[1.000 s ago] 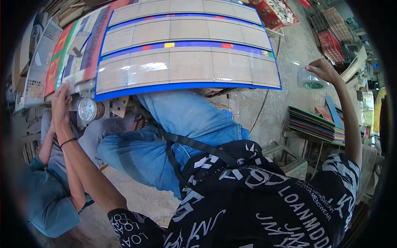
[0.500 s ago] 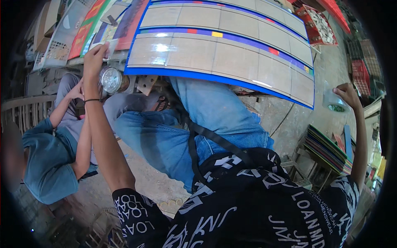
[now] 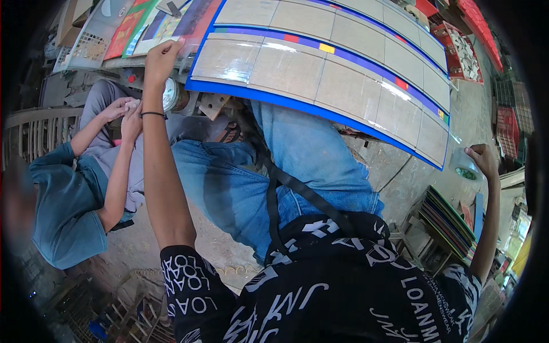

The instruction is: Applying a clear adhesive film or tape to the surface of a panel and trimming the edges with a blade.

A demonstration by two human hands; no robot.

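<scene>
A large blue-edged panel lies ahead of me, with rows of beige rectangles and purple strips bearing red and yellow blocks. Its glossy surface reflects light. Just off its left edge, my left hand is closed in a pinch on what looks like the end of clear tape, barely visible. Beyond the right edge, my right hand is closed at a roll of clear tape with a greenish core. A glint of film shows between the roll and the panel's right edge. How the fingers grip the roll is partly hidden.
At my left sits a co-worker, hands together around something small and pale. A clear-sided jar stands beneath my left wrist. Coloured sheets lie at the far left. A red crate stands far right; stacked boards lean nearer.
My left hand has come closer to the panel's left edge. My right hand has stayed beside the right edge with the roll. The whole view has shifted slightly.
</scene>
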